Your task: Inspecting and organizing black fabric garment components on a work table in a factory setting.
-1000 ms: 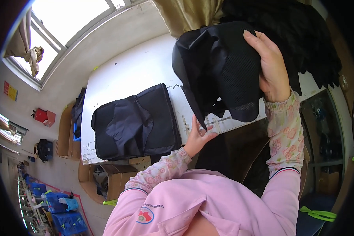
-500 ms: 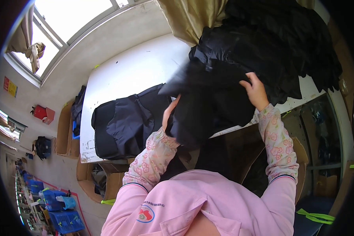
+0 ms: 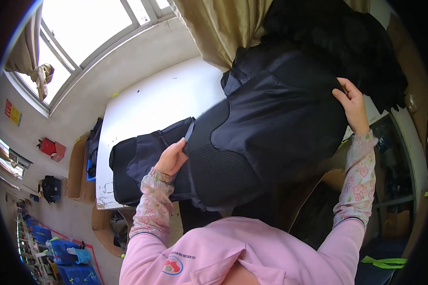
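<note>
Across the middle of the frame, I've got one big black fabric piece (image 3: 280,128) spread at a slant, its mesh panel (image 3: 218,175) facing up at the lower left end. Watching from my end: the left hand (image 3: 172,159), left of centre, is closed in a pinch, thumb and fingers on the fabric's left edge. Over at the right of the frame, the right hand (image 3: 354,102) is half open, thumb and forefinger a little parted at the fabric's far edge; whether cloth is nipped between them, I can't tell.

What could go wrong? I'd worry about the near side, which seems to hang past the front of the white table (image 3: 152,95); if that pinch slips, its weight could drag the whole thing off. The left end also overlaps the folded dark piece (image 3: 147,152) at left of centre, so a sideways pull might skew that one. And at the upper right, a black heap (image 3: 337,38) lies right up behind the cloth; black against black, a finger could easily catch the wrong layer.

Now the count: two hands, one spread piece, one folded piece as far as I can see, one table, one heap whose layers I can't separate, and one gold curtain (image 3: 218,33) at the top.
</note>
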`<act>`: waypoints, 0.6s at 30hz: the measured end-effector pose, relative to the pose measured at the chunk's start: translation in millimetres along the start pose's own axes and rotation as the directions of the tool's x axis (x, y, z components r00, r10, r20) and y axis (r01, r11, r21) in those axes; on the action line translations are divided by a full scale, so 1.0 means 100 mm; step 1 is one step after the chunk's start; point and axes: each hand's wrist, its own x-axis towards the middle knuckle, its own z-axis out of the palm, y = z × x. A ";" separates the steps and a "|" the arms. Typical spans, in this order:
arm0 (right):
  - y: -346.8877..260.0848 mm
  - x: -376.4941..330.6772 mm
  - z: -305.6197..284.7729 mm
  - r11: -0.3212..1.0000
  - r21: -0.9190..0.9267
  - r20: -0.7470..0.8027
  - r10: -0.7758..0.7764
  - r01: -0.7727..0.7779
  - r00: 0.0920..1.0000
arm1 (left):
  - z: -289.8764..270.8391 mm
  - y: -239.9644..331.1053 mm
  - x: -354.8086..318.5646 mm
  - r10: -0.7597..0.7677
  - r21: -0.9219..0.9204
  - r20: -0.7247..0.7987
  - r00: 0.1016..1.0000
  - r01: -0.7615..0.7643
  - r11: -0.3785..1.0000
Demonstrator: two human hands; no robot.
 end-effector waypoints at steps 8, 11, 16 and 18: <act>-0.84 -0.05 0.96 0.873 -0.247 0.505 -0.255 0.421 0.825 | 1.22 0.97 0.49 0.318 0.627 0.261 0.911 -0.411 0.661; -0.96 -0.08 1.08 0.839 -0.299 0.534 -0.247 0.454 0.809 | 1.39 1.11 0.73 0.157 0.489 0.304 0.940 -0.295 0.821; -0.82 -0.17 0.90 0.818 -0.434 0.292 -0.269 0.378 0.918 | 1.46 1.30 0.70 0.593 0.140 0.214 0.776 -0.626 0.767; -0.76 -0.23 0.77 0.812 -0.463 0.217 -0.286 0.356 0.933 | 1.57 1.46 0.67 0.770 0.243 0.109 0.629 -0.768 0.593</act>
